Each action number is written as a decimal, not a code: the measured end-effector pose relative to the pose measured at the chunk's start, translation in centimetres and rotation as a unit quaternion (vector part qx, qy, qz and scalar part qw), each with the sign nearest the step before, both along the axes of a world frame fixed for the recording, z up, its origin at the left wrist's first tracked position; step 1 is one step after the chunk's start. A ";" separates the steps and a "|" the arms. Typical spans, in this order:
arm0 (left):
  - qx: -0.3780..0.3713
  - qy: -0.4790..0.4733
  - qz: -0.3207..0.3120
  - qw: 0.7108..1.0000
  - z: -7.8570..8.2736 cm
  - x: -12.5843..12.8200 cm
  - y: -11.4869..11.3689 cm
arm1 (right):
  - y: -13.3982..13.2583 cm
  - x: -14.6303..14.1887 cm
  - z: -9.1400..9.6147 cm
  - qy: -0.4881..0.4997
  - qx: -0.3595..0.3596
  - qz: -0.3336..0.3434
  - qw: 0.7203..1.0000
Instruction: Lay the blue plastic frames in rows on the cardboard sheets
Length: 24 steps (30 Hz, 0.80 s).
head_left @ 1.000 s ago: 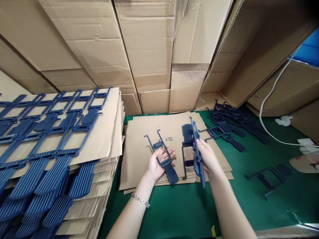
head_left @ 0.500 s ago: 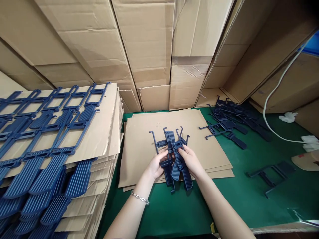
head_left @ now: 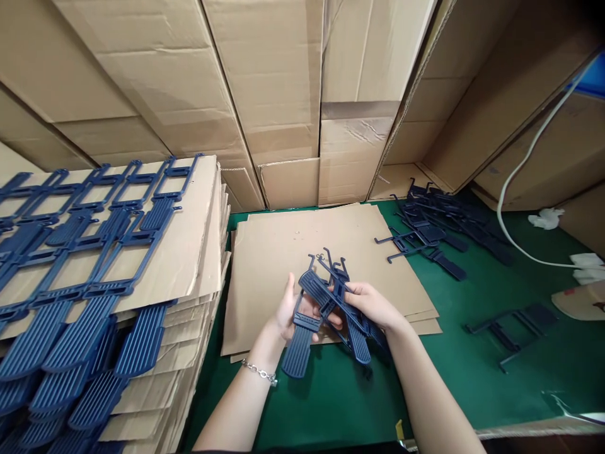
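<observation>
Both hands hold dark blue plastic parts, each with a ribbed paddle end and a two-pronged frame, above the front edge of a flat cardboard sheet (head_left: pixel 283 246). My left hand (head_left: pixel 290 312) grips one blue part (head_left: pixel 299 343) whose paddle hangs down toward me. My right hand (head_left: pixel 373 306) is closed on a crossed bundle of blue parts (head_left: pixel 338 296) that overlaps the left hand's piece. Fingers of both hands are wrapped round the parts.
A tall stack of cardboard sheets (head_left: pixel 198 252) layered with rows of blue parts (head_left: pixel 94 239) stands at left. A loose pile of blue parts (head_left: pixel 435 233) lies at right on the green table (head_left: pixel 472 378), one more part (head_left: pixel 510 325) nearer. Cardboard boxes (head_left: pixel 283 94) wall the back; a white cable (head_left: pixel 515 183) runs at right.
One second ago the hands held separate parts apart. They came together, and now the parts are crossed in a bundle, tilted left, with the left paddle hanging lower.
</observation>
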<state>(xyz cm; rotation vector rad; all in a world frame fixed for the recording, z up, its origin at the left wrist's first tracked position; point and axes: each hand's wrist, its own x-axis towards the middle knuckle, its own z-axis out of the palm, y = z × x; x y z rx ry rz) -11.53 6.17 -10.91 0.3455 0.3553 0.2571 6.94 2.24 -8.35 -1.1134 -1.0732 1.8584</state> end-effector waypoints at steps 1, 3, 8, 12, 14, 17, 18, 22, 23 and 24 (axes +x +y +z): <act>-0.005 -0.002 -0.001 1.000 0.0 -0.1 0.0 | -0.1 0.1 0.1 -0.001 -0.003 0.018 1.000; -0.014 0.020 -0.003 1.000 -0.2 -0.2 0.0 | -0.3 0.3 0.2 -0.023 -0.012 0.046 0.999; 0.012 0.084 -0.034 0.996 -0.5 0.1 -0.3 | -0.5 0.6 0.4 -0.064 -0.014 0.109 0.992; 0.075 0.022 -0.036 0.996 -0.2 0.2 -0.5 | -0.1 0.8 0.1 -0.095 0.014 0.041 0.995; 0.097 -0.006 -0.029 0.995 -0.1 0.0 -0.6 | 0.4 1.2 -0.4 -0.108 0.028 -0.069 0.991; 0.103 -0.032 -0.014 0.994 0.0 -0.5 -0.5 | 1.2 2.4 -1.1 -0.055 0.000 -0.265 0.963; 0.102 -0.042 -0.006 0.994 0.0 -0.7 -0.5 | 1.4 3.0 -1.3 -0.025 -0.009 -0.315 0.949; 0.106 -0.065 0.066 0.990 0.7 -1.4 -0.3 | 1.9 5.7 -1.8 0.054 0.024 -0.387 0.920; 0.104 -0.065 0.096 0.988 0.9 -1.5 -0.3 | 1.9 6.3 -2.0 0.057 0.036 -0.382 0.922; 0.101 -0.062 0.132 0.984 1.1 -1.5 -0.3 | 2.0 6.8 -2.2 0.054 0.044 -0.373 0.925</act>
